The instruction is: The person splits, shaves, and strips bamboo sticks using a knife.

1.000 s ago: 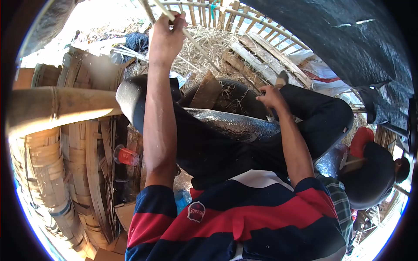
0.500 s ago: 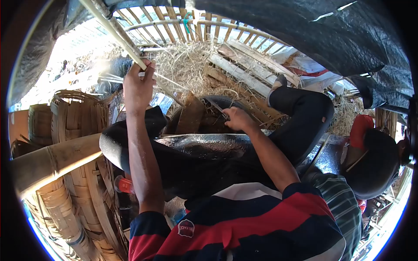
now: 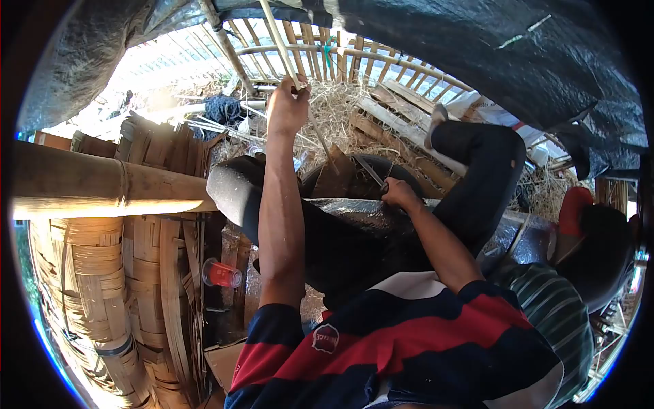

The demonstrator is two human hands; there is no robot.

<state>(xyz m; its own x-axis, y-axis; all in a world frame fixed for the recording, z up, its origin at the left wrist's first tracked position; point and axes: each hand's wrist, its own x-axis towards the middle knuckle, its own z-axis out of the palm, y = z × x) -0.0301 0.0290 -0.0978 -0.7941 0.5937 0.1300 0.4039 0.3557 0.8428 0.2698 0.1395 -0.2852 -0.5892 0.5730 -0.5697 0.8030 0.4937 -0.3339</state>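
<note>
My left hand (image 3: 289,105) is raised over my left knee, its fingers closed round a pale bamboo strip (image 3: 278,39). The strip runs up past the top edge of the view, and a thinner length slants down below the hand. In my right hand (image 3: 402,193), held low before my lap, is a knife (image 3: 370,170) with its blade pointing up and left. The blade is apart from the strip. A brown flat board (image 3: 336,178) stands between the two hands, in front of a dark rounded rim (image 3: 403,173).
A thick bamboo pole (image 3: 88,183) crosses at the left above woven bamboo baskets (image 3: 95,273). Beside my left thigh is a plastic cup with red on it (image 3: 221,274). Wooden slats (image 3: 388,126) and shavings lie ahead. Another person's striped sleeve (image 3: 545,307) is close at my right.
The view has swung left, so most things appear further right. My left hand has risen slightly with the strip, which now stands steeper. The knife blade shows more clearly.
</note>
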